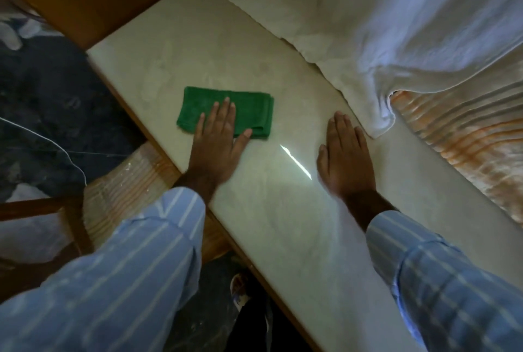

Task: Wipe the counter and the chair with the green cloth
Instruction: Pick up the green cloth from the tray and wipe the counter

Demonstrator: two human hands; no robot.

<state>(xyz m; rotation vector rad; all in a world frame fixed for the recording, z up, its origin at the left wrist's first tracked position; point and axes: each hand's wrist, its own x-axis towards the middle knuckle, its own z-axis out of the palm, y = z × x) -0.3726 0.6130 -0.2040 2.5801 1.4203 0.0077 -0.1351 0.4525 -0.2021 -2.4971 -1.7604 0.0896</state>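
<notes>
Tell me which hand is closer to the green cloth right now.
Left. The left hand lies flat on the green cloth, fingers covering its near part. The right hand rests palm down on the bare counter, well off to the cloth's right, not touching it.

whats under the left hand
The folded green cloth, pressed flat on the pale counter by the left hand. The cloth's near edge is covered by the palm.

I see the green cloth (226, 111) folded flat on the pale counter (283, 224), near its left edge.
</notes>
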